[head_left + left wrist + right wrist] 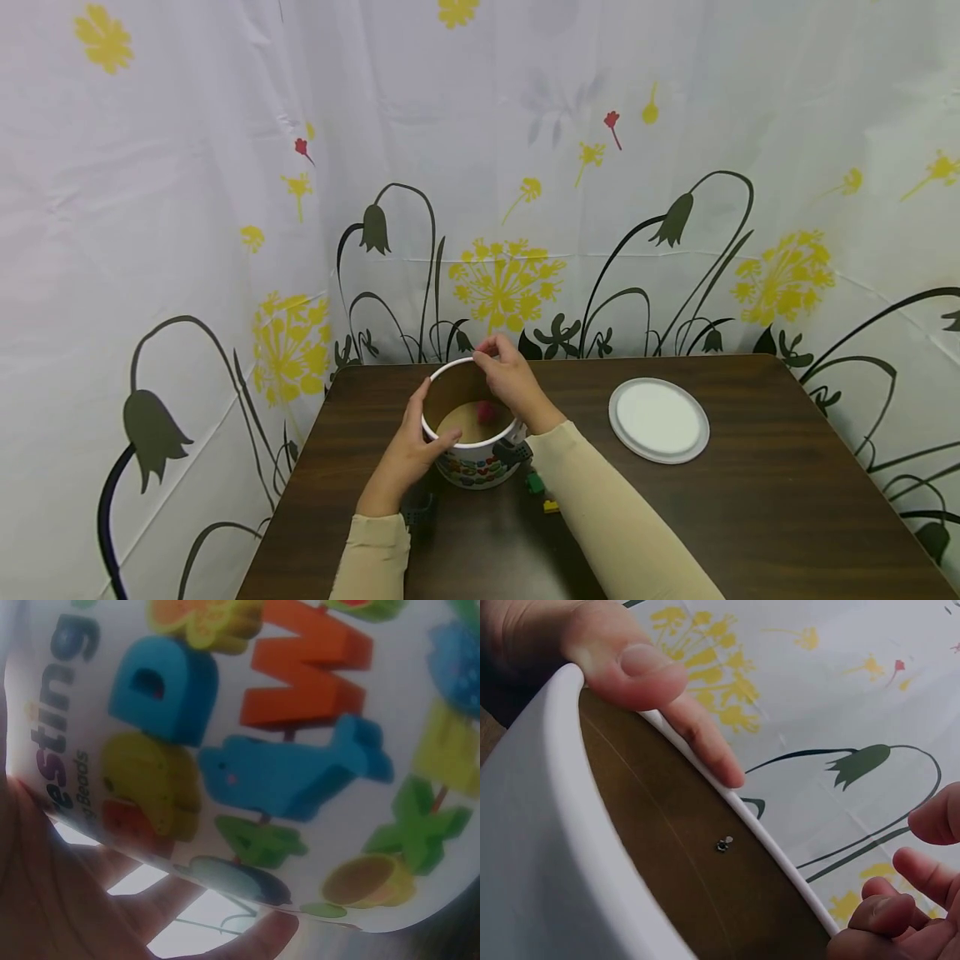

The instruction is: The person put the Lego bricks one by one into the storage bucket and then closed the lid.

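A round white tub printed with colourful letters and animals stands near the middle of the table, seen close up in the left wrist view. My left hand grips its left side, thumb over the near rim and fingers outside. My right hand hovers at the far right rim. Its fingers are loosely bent, with a gap between the foremost tips and nothing seen in them. A red object lies inside on the tan bottom. On the brown inner wall is a tiny shiny spot.
A round white lid lies on the dark wooden table to the right. Green and yellow pieces lie beside the right forearm, partly hidden. A flowered curtain hangs behind the table.
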The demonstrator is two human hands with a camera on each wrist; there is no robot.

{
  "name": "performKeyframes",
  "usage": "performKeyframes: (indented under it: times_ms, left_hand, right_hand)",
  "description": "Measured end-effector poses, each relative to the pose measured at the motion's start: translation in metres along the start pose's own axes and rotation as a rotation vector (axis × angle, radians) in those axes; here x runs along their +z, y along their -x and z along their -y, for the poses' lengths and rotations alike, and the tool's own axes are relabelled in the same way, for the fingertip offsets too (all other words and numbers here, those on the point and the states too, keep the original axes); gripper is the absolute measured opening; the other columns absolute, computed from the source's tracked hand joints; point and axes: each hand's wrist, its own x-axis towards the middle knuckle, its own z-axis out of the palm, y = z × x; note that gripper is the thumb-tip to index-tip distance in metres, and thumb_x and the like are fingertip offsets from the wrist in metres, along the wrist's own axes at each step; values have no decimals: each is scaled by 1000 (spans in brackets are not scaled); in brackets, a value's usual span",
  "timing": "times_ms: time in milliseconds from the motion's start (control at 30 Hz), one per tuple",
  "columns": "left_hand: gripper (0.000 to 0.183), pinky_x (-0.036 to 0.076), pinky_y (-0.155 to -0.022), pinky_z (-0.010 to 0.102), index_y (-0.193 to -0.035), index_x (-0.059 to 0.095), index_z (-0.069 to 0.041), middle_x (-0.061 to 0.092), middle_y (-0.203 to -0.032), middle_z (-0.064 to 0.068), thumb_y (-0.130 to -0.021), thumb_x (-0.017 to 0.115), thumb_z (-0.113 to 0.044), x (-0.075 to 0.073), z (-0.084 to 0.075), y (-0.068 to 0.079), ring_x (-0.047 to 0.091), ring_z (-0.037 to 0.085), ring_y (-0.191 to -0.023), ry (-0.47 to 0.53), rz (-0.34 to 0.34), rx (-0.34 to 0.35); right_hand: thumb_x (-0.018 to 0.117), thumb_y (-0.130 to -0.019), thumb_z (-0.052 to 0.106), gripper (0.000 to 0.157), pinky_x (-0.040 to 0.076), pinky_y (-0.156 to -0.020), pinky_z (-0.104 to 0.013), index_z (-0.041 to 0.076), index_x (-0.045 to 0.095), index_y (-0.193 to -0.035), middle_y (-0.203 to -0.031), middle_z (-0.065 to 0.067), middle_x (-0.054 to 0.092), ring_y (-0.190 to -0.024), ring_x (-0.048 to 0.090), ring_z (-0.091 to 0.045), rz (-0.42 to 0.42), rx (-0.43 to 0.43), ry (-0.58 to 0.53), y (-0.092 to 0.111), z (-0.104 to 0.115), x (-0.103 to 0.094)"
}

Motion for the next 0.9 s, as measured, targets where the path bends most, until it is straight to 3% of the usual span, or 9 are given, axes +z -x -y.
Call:
performKeyframes:
  times_ms: [233, 433, 500, 600, 733, 900]
  left_hand:
    - [106, 46, -117, 65, -176, 8, -32, 25, -176, 17, -97, 79, -44, -1, -1, 0, 47, 49, -148, 1, -2, -7]
    - [106, 44, -117, 66, -176, 8, -32, 24, -176, 18, -98, 79, -39, -1, -3, 1, 46, 50, -149, 2, 0, -6]
    - [106, 44, -118, 66, -176, 8, -32, 24, -176, 18, -98, 79, -39, -2, -5, 1, 46, 50, -149, 7, 2, -9]
    - [107, 44, -118, 64, -176, 8, -29, 23, -176, 21, -97, 79, -39, -2, -5, 1, 46, 50, -149, 2, 3, -7]
    - [108, 43, -119, 64, -176, 8, -26, 22, -177, 21, -97, 80, -41, -1, -4, 1, 46, 50, -149, 0, 1, -9]
    - [108, 44, -118, 64, -176, 10, -26, 23, -177, 19, -96, 80, -43, -1, -3, 2, 47, 49, -149, 0, -12, -6]
  right_hand:
    - [63, -110, 28, 14, 47, -73, -32, 15, 66, -112, -95, -6, 59, -79, 54, -18, -28, -33, 36, 1, 1, 0]
    - [62, -112, 30, 26, 44, -78, -33, 7, 68, -103, -88, -2, 56, -84, 50, -18, 5, -90, 56, 3, 0, 0]
    - [61, -112, 32, 30, 43, -75, -33, 8, 66, -95, -81, -1, 54, -80, 50, -18, 26, -118, 93, 6, 1, 1]
    - [60, -112, 34, 33, 49, -61, -33, 13, 60, -87, -69, 1, 48, -62, 54, -22, 23, -159, 141, 11, 1, 5]
    - [60, -113, 31, 30, 48, -41, -37, 17, 60, -86, -61, 0, 44, -41, 51, -26, -50, -249, 141, 20, -2, 10]
    - [60, -113, 30, 31, 39, -47, -28, 20, 61, -84, -63, 2, 43, -50, 44, -14, -119, -372, 168, 22, -5, 10]
